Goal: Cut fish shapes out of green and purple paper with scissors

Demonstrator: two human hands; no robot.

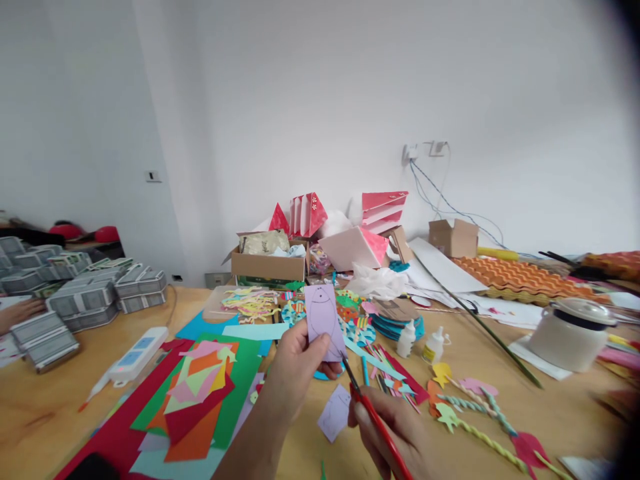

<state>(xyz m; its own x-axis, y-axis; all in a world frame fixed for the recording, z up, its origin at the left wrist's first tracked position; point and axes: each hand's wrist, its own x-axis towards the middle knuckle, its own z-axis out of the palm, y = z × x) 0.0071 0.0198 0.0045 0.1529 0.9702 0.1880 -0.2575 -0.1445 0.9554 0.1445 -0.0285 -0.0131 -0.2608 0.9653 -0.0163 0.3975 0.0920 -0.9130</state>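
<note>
A purple piece of paper [323, 313] with a fish-like outline drawn on it stands upright in my left hand [293, 363]. My left thumb presses on its front, and the fingers are behind it. My right hand [387, 427] grips red-handled scissors [373, 413]. Their dark blades reach the lower right edge of the purple paper; whether they are parted there is too small to tell. A second purple paper piece [335, 412], also with a drawn outline, lies on the table just below, between my two hands.
Coloured paper sheets [240, 393] lie stacked at left beside a white power strip [140, 355]. Two small glue bottles [434, 345], braided paper strings [480, 440] and a white lidded pot [567, 340] stand or lie at right. Behind are a cardboard box [270, 267] and a long green stick [490, 333].
</note>
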